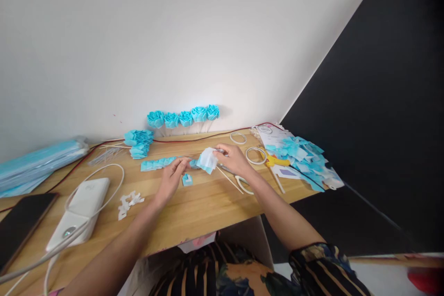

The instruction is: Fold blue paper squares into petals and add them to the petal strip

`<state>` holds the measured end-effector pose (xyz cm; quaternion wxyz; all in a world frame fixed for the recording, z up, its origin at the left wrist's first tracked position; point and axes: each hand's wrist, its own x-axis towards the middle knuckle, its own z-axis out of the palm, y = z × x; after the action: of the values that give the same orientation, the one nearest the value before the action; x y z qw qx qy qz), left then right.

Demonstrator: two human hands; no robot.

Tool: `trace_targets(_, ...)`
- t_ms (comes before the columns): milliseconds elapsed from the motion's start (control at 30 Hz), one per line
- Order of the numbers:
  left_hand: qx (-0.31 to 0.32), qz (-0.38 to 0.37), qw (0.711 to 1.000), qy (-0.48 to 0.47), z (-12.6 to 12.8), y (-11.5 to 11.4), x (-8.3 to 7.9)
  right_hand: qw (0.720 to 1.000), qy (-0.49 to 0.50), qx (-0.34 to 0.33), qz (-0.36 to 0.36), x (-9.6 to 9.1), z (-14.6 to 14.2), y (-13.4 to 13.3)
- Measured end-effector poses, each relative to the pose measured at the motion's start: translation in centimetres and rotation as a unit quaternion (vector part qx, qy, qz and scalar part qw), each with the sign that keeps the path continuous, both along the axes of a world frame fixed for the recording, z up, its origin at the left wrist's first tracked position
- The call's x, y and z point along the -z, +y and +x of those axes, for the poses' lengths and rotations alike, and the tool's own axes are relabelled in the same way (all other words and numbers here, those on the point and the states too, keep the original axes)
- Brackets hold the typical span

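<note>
Between the thumb and fingers of my right hand point(233, 159) is a thin white-and-blue fabric piece point(208, 160), raised above the table. My left hand point(172, 176) is to its left, fingers pinched together; whatever they may hold is too small to make out. A row of folded blue pieces point(156, 164) lies just beyond my left hand. One small blue folded square point(187, 179) rests between my hands. Partly under my right hand are white-handled scissors point(244, 186) and a thin stick point(231, 180).
Several blue fabric roses point(185, 119) lean against the wall. Stacked blue petals point(138, 141), tape rolls point(256, 155), a yellow glue gun point(277, 161) and blue scraps point(301, 155) surround the work area. Left are a power bank point(81, 212), phone point(26, 222) and white paper strips point(129, 203).
</note>
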<state>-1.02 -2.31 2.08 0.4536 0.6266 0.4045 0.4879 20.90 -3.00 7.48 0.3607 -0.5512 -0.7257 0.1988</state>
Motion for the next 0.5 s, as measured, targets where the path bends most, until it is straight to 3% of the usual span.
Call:
trace_targets(267, 0.108, -0.04, 0.993, -0.018, 0.4, 0.0, 0.5, 0.999, 0.013, -0.037, -0.03, 0.2, -1.5, -0.4)
trace_targets(500, 0.069, -0.053, 0.996, -0.001, 0.5, 0.9, 2.0, 0.993, 0.07, -0.06, -0.068, 1.4, -2.2, 0.3)
